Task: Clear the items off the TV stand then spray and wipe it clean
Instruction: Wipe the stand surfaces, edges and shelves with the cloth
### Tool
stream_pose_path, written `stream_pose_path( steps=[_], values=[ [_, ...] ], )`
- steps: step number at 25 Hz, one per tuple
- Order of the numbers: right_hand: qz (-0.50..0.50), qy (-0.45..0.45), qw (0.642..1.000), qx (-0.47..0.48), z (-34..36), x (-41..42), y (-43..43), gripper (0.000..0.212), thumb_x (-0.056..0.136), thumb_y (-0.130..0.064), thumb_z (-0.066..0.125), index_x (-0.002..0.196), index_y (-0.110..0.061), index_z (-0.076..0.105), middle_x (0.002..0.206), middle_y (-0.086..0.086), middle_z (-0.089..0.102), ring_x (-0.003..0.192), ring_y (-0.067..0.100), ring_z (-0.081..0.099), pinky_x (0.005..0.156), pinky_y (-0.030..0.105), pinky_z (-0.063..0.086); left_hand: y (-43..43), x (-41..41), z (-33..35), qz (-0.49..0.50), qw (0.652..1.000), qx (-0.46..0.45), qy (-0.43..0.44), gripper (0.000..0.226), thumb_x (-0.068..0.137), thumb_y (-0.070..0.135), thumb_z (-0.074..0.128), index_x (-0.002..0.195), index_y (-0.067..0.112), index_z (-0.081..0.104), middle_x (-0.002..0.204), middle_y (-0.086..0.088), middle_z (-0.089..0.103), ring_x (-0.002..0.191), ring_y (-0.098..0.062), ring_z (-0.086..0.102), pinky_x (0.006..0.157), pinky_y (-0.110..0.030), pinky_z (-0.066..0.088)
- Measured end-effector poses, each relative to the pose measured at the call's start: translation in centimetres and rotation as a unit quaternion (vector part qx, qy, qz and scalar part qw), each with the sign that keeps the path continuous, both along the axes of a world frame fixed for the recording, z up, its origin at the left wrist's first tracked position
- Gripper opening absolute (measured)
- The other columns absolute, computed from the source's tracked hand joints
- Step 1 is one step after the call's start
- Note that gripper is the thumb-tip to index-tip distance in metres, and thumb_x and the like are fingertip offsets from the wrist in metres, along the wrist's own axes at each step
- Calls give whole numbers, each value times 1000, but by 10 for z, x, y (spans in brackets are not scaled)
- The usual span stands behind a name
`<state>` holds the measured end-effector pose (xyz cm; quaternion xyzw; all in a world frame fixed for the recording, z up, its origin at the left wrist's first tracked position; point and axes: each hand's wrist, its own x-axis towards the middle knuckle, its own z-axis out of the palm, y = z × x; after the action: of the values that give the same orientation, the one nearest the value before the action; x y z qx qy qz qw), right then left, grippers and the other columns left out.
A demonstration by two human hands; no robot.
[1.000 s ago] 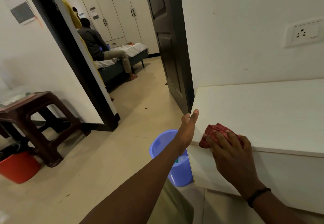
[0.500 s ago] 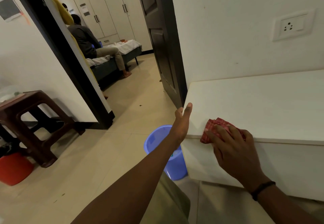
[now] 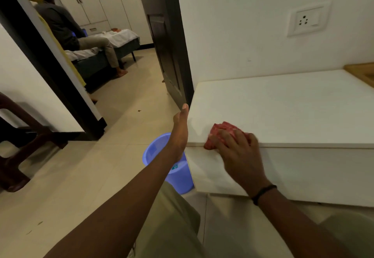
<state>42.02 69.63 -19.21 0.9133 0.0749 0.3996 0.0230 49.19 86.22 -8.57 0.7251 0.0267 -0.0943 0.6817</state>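
Right-hand fingers [image 3: 235,139] are curled over a red cloth [image 3: 224,128], which is gripped and pressed on the front edge of the TV stand [image 3: 283,112], near its left corner; part of the cloth hangs over the lip. The right hand [image 3: 238,156] is set half on the worktop, half over the front panel. Left-hand fingers [image 3: 183,116] are straight and released, nothing held; the left hand [image 3: 180,130] is laid flat against the left side edge, palm toward the stand, probably as a catch for the dirt.

No items are seen on the wiped part; a wooden board [image 3: 362,71] is at the far right end. No spray bottle is in view.

Risks, as judged:
- The cloth could be dragged off the lip and dropped, since it is worked right at the edge.
- Dirt could be pushed past the open palm and onto the floor instead of into the blue bucket [image 3: 153,152], which stands just beside the stand and under the left forearm.
- The bucket could be knocked by that forearm or a knee.
- The far right end could be left unwiped.
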Motion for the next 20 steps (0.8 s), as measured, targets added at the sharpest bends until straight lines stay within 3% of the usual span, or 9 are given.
stream_pose_path(
  steps=[4, 8, 11, 13, 16, 20],
  values=[
    [-60, 3, 998, 30, -2, -18, -35, 51, 92, -22, 67, 141, -30, 57, 141, 4, 57, 125, 35, 51, 101, 51, 34, 1, 1, -3, -6, 1000, -26, 10, 77, 98, 73, 27, 163, 34, 12, 168, -2, 27, 152, -27, 30, 125, -54, 25],
    [-16, 0, 999, 35, 11, 16, 58, 42, 93, -17, 61, 135, -27, 63, 136, 2, 62, 125, 34, 55, 97, 47, 39, 4, 4, -5, -15, 999, -25, 23, 79, 97, 75, 28, 159, 26, 28, 156, -2, 46, 140, -25, 47, 121, -50, 34],
    [12, 34, 999, 40, 17, 30, 94, 39, 96, -20, 58, 134, -27, 62, 135, 1, 63, 123, 33, 57, 96, 46, 43, 9, 8, -7, -9, 999, 42, -21, 71, 101, 69, 32, 155, 24, 32, 149, -3, 50, 133, -23, 52, 117, -49, 40],
    [22, 25, 999, 29, 17, 26, 76, 44, 92, -13, 62, 133, -28, 63, 133, 0, 63, 118, 31, 59, 93, 45, 43, 9, 10, -12, -25, 993, 98, -56, 68, 102, 66, 33, 156, 25, 28, 154, -4, 46, 135, -25, 50, 115, -50, 42],
    [1, 13, 1000, 19, 6, 4, 12, 55, 88, -8, 68, 137, -29, 61, 139, 2, 61, 124, 32, 56, 97, 48, 40, 2, 7, -27, -72, 979, 164, -98, 73, 99, 71, 33, 158, 30, 22, 163, -1, 35, 144, -23, 41, 115, -38, 35],
    [-63, -3, 997, 40, -1, -25, -48, 43, 96, -25, 60, 139, -32, 57, 140, 2, 59, 124, 34, 52, 99, 51, 35, -1, 8, -41, -71, 964, 215, -138, 76, 98, 71, 36, 159, 28, 23, 165, 0, 33, 149, -22, 36, 113, -38, 32]
  ],
)
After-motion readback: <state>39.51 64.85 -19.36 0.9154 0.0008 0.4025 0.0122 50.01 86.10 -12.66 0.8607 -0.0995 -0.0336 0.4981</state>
